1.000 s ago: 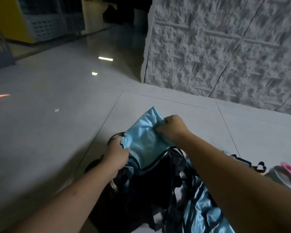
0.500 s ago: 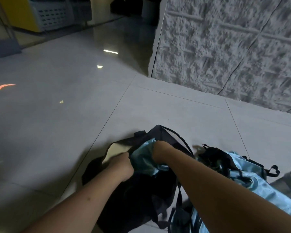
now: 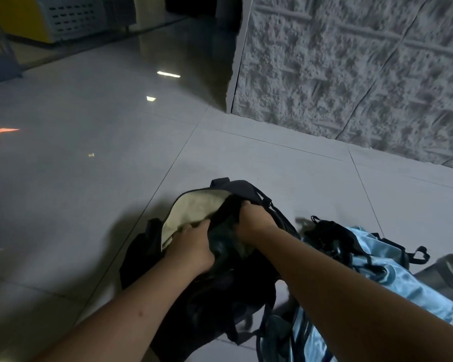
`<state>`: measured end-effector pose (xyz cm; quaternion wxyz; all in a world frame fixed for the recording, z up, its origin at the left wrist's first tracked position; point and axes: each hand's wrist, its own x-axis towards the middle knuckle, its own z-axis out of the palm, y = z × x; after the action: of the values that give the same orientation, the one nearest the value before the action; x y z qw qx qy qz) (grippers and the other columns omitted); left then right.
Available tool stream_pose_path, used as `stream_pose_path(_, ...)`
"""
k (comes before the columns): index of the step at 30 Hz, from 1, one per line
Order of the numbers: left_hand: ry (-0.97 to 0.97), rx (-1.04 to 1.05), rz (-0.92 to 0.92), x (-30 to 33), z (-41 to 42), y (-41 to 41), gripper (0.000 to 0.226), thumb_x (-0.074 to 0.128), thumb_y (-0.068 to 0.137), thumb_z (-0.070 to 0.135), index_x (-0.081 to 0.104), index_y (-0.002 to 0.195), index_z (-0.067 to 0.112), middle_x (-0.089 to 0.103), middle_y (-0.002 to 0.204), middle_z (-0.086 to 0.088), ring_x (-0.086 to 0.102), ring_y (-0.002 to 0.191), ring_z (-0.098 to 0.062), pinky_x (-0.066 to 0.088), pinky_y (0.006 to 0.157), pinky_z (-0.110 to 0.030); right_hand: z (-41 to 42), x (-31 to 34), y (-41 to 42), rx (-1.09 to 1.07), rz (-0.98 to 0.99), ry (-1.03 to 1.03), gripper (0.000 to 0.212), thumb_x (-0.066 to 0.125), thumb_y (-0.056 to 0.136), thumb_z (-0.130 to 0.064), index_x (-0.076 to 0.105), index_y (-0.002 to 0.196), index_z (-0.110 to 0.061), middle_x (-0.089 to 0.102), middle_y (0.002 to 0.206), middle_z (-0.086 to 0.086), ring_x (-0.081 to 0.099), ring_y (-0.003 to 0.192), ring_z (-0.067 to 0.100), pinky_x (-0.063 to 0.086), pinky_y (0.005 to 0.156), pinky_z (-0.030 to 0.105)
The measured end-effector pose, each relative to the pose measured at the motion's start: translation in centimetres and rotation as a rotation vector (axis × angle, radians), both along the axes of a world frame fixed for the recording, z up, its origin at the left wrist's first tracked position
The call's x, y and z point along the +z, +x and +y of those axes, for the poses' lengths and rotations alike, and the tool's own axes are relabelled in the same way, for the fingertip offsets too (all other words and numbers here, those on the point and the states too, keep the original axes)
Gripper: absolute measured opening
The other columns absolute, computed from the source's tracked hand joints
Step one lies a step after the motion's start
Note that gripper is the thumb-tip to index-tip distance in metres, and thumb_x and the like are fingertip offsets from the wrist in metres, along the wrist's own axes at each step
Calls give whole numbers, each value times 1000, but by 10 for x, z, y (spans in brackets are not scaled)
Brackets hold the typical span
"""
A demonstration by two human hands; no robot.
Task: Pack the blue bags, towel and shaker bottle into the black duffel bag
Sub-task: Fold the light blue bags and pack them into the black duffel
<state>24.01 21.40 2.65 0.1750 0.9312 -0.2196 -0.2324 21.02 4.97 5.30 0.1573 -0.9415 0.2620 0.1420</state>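
Observation:
The black duffel bag [image 3: 215,304] lies open on the tiled floor, its beige lining [image 3: 194,212] showing. A blue bag [image 3: 225,244] sits low in the opening, dark in the shadow. My left hand [image 3: 194,244] grips its near-left side. Deeper in the opening, my right hand [image 3: 254,220] has its fingers curled on the bag's far side. A second blue bag [image 3: 382,273] with black straps lies on the floor to the right. The shaker bottle [image 3: 447,278], grey with a pink lid, lies at the right edge.
More blue fabric with black cords [image 3: 306,335] lies by my right forearm at the bottom. A rough grey wall [image 3: 351,74] rises behind the bags. Open tiled floor [image 3: 89,178] stretches left, with a yellow and white unit [image 3: 50,19] far back.
Both hands have pushed the blue bag from above the duffel down into its opening. The bag's beige lining now shows, and the view has tilted down.

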Motion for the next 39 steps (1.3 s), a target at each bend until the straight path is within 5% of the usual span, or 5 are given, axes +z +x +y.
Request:
stream_pose_path(5,-258,2,6,23,-23,-17,42,61,95,34,59,136,25,69,124,-2,66,110,-24,55,92,-35,-10,34,-52,85,-243,97,30,65,94,-22,72,122,-13,74,116,8,67,109,26,53,90,33)
stream_pose_path(13,-542,-240,-102,73,-102,-98,24,61,95,40,58,73,31,68,71,6,67,72,-12,56,71,-35,-67,27,-181,-435,-681,425,26,69,92,-12,75,118,-12,77,104,-2,73,96,7,56,82,14)
stream_pose_path(17,-494,-368,72,62,-145,-159,3,67,94,33,68,92,32,70,80,4,65,72,-13,54,74,-31,-101,18,-247,-571,-656,417,28,72,91,-14,74,118,-14,75,108,-2,72,103,13,56,90,27)
stream_pose_path(24,-264,-458,285,-4,-189,-221,35,63,98,36,60,131,25,65,115,-1,65,93,-17,54,81,-30,-151,-25,-342,-881,-548,435,41,70,89,-15,69,130,-15,72,109,4,71,89,21,59,81,35)
stream_pose_path(39,-269,-140,140,-45,-255,-249,71,71,91,38,39,153,23,62,138,-6,61,122,-29,49,97,-35,-184,-100,-400,-1194,-595,656,70,82,84,-23,47,144,-11,71,108,6,72,92,22,62,84,40)
